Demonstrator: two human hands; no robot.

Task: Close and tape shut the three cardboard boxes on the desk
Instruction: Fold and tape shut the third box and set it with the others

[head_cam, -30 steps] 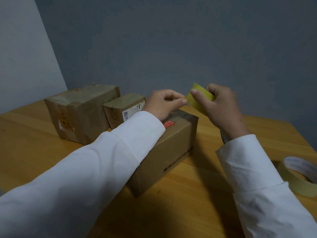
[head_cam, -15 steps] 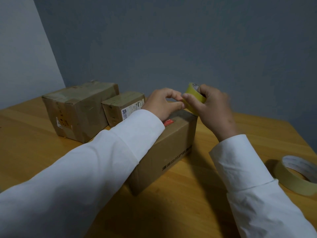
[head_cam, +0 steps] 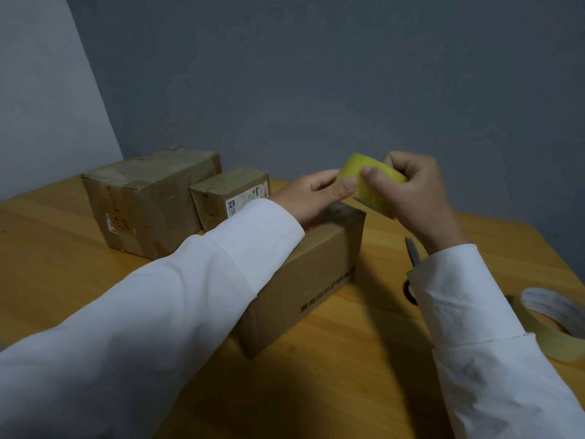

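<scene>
I have my right hand (head_cam: 411,191) curled round a yellow roll of packing tape (head_cam: 375,182), held in the air just above the far end of the nearest brown cardboard box (head_cam: 304,280), which lies on the wooden desk (head_cam: 348,359) under my left forearm. My left hand (head_cam: 313,194) has thumb and fingers bent toward the roll's edge; I judge it is picking at the loose end, though I cannot tell whether it has any tape pinched, as the contact is too small to see. The two other boxes, a larger taped brown carton (head_cam: 148,201) and a small brown box with a white label (head_cam: 231,194), stand touching side by side at the back left and look already sealed, so this one seems to be the last.

To do this step well I would get a nail under the tape end, peel a short tab free, press it on the box's far face and then draw the roll toward me along the seam. The grey-bladed scissors (head_cam: 411,248), partly hidden by my right sleeve, lie ready for the cut. A second, pale tape roll (head_cam: 550,324) sits at the desk's right edge, clear of the work
</scene>
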